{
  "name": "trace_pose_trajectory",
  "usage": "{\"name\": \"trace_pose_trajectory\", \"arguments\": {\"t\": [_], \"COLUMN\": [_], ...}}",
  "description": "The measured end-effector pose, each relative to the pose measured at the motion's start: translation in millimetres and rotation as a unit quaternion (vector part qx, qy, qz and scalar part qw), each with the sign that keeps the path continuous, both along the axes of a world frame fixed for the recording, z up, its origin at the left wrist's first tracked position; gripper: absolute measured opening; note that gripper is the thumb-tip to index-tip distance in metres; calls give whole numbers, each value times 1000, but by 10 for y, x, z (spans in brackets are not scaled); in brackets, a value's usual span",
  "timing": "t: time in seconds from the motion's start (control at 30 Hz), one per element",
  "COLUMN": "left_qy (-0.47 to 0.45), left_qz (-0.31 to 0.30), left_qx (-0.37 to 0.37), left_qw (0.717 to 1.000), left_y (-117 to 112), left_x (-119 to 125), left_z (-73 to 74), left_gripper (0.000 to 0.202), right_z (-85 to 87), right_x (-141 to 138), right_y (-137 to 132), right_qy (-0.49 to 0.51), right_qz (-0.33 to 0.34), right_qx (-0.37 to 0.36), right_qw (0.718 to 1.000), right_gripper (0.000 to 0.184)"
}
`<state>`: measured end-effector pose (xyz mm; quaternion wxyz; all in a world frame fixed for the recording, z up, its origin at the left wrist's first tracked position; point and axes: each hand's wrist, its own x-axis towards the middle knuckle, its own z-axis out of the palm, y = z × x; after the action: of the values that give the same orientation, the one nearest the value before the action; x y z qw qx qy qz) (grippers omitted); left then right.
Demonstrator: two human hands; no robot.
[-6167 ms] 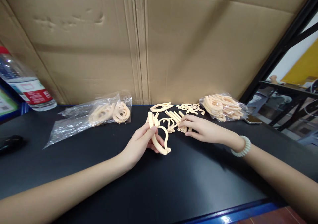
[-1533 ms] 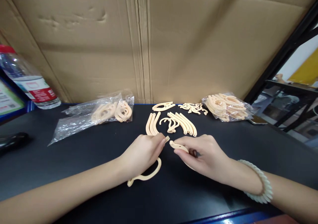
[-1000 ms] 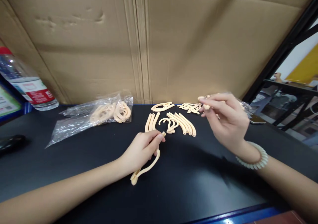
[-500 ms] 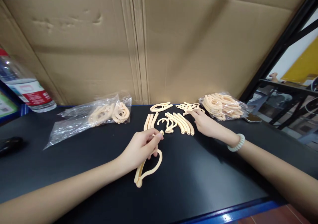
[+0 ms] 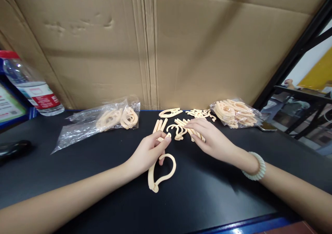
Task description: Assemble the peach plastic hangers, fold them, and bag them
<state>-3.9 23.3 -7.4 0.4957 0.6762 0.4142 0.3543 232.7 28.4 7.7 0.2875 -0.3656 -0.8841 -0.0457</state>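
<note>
My left hand pinches the top end of a cream plastic loop piece that curls down onto the black table. My right hand, a pale bead bracelet on its wrist, lies with fingers stretched over a row of curved cream strips. Between the hands lie small hook-shaped pieces and short straight strips. Further back are a flat cream piece and a cluster of small parts.
A clear bag with cream rings lies at the left, another filled bag at the right. A water bottle stands far left, a dark object at the left edge. A cardboard wall backs the table.
My right hand came back from the small parts at the back and now rests on the curved strips. The loop in my left hand has swung round and curled tighter.
</note>
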Motion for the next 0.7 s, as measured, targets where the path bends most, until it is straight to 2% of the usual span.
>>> {"name": "trace_pose_trajectory", "arguments": {"t": [0.1,0.23,0.33,0.7], "left_qy": [-24,-66,-76,-113], "left_qz": [11,35,42,47], "left_qx": [-3,-12,-18,-1], "left_qw": [1000,997,996,992], "left_y": [5,2,1,-18], "left_x": [-6,-14,-16,-21], "left_z": [-9,5,27,48], "left_gripper": [29,31,32,29], "right_z": [37,70,56,-66], "right_x": [-128,-265,-319,-279], "right_y": [-175,-386,-448,-321], "right_qy": [3,-50,-91,-146], "right_qz": [66,155,205,170], "right_qx": [30,85,85,62], "right_qw": [997,983,971,973], "right_gripper": [32,31,29,27]}}
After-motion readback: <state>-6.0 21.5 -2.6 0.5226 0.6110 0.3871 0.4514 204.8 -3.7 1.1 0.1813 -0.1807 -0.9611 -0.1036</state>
